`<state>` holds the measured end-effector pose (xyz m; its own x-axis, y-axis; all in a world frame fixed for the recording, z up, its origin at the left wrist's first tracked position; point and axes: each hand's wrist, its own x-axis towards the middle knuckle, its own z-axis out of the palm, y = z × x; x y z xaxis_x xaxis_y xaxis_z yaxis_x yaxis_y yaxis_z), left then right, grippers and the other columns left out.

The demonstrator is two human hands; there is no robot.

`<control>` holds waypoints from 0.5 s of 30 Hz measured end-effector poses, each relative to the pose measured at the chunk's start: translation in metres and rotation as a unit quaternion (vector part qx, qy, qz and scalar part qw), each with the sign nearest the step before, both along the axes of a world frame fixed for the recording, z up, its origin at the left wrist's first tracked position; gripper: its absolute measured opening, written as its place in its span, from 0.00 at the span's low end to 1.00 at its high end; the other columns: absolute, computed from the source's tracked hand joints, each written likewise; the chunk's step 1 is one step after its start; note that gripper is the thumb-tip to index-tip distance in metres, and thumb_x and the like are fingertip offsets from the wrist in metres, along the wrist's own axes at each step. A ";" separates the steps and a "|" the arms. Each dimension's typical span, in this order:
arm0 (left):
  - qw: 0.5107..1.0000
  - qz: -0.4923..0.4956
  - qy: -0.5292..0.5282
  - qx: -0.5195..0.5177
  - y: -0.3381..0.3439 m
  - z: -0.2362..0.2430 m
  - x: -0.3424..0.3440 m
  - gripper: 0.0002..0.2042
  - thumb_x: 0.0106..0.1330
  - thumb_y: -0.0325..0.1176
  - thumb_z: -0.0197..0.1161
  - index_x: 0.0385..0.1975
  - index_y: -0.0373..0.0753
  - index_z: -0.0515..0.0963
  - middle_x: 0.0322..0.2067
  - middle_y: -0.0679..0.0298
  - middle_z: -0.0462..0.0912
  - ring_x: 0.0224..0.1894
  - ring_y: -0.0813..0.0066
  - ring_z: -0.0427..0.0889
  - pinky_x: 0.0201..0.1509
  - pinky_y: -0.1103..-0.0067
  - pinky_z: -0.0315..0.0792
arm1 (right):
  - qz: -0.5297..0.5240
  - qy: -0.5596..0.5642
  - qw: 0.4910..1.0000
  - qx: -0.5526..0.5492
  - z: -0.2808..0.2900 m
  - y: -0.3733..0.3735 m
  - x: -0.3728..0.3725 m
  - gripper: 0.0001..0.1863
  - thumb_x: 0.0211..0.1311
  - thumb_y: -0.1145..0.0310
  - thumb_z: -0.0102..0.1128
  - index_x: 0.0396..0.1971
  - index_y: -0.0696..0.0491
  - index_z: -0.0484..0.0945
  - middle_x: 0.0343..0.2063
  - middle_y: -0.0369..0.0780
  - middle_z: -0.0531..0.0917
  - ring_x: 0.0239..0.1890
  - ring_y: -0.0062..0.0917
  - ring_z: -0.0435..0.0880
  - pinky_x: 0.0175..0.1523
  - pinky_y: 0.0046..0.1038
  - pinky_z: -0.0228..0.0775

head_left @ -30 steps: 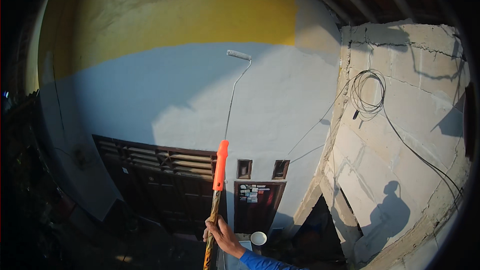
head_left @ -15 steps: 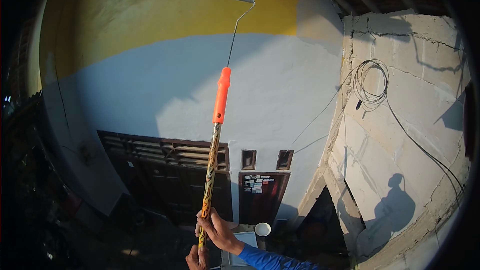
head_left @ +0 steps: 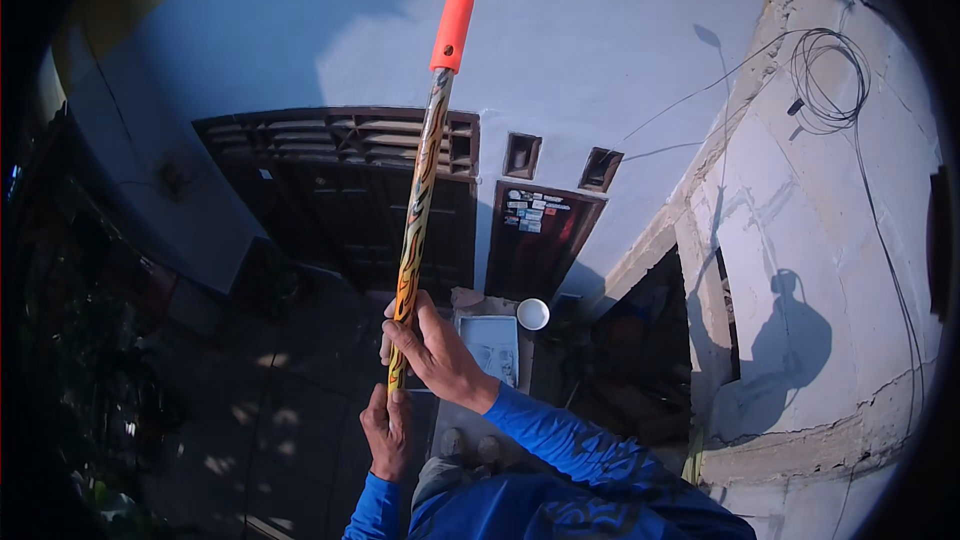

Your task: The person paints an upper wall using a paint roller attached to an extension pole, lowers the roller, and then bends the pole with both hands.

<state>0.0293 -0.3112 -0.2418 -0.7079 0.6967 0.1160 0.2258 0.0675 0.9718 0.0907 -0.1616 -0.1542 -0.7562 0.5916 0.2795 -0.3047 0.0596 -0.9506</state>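
A long patterned yellow pole [head_left: 417, 200] with an orange grip section [head_left: 457, 8] rises from my hands toward the pale blue wall [head_left: 600, 30]; its top runs out of the picture. My right hand [head_left: 432, 348] is wrapped around the pole higher up. My left hand [head_left: 387, 432] grips the pole's lower end just beneath it. Both sleeves are blue.
Below me lie a white paint tray [head_left: 492, 344] and a small white round container [head_left: 533, 313] on the ground. A dark slatted gate [head_left: 340, 180] and a dark door [head_left: 535, 240] face me. A rough grey wall [head_left: 820, 240] with a coiled cable [head_left: 830, 80] stands at right.
The view has tilted downward; the roller head and yellow upper wall have left the picture. My left hand now shows fully on the pole's lower end.
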 end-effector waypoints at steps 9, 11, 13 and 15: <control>1.000 0.000 0.017 -0.014 0.015 0.005 -0.017 0.22 0.77 0.50 0.52 0.33 0.35 0.75 0.19 0.75 0.67 0.21 0.90 0.60 0.24 0.86 0.54 | 0.027 -0.010 1.000 0.011 -0.007 0.024 -0.013 0.15 0.77 0.59 0.51 0.52 0.53 0.64 0.29 0.36 0.81 0.33 0.17 0.85 0.31 0.16 0.77; 1.000 0.000 0.007 -0.022 0.012 0.005 -0.019 0.22 0.77 0.50 0.52 0.33 0.35 0.75 0.19 0.75 0.67 0.21 0.90 0.61 0.24 0.86 0.54 | 0.030 -0.013 0.999 0.009 -0.009 0.023 -0.014 0.16 0.77 0.58 0.51 0.52 0.53 0.64 0.29 0.35 0.82 0.33 0.17 0.85 0.30 0.16 0.76; 1.000 -0.005 0.006 -0.027 0.011 0.006 -0.022 0.22 0.77 0.51 0.52 0.33 0.34 0.75 0.19 0.74 0.67 0.21 0.89 0.61 0.24 0.85 0.55 | 0.029 -0.015 0.999 0.010 -0.010 0.022 -0.016 0.16 0.77 0.57 0.51 0.52 0.52 0.64 0.29 0.35 0.82 0.33 0.18 0.86 0.30 0.15 0.76; 0.999 -0.005 0.014 -0.029 0.007 0.004 -0.024 0.22 0.77 0.51 0.52 0.33 0.34 0.75 0.19 0.74 0.67 0.21 0.89 0.61 0.24 0.85 0.55 | 0.024 -0.014 1.000 0.004 -0.016 0.016 -0.020 0.16 0.77 0.57 0.51 0.52 0.52 0.64 0.29 0.35 0.82 0.33 0.18 0.86 0.29 0.15 0.76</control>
<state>0.0054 -0.3040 -0.2376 -0.6985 0.7094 0.0944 0.2529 0.1213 0.9599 0.0703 -0.1457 -0.1703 -0.7908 0.5530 0.2624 -0.2811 0.0527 -0.9582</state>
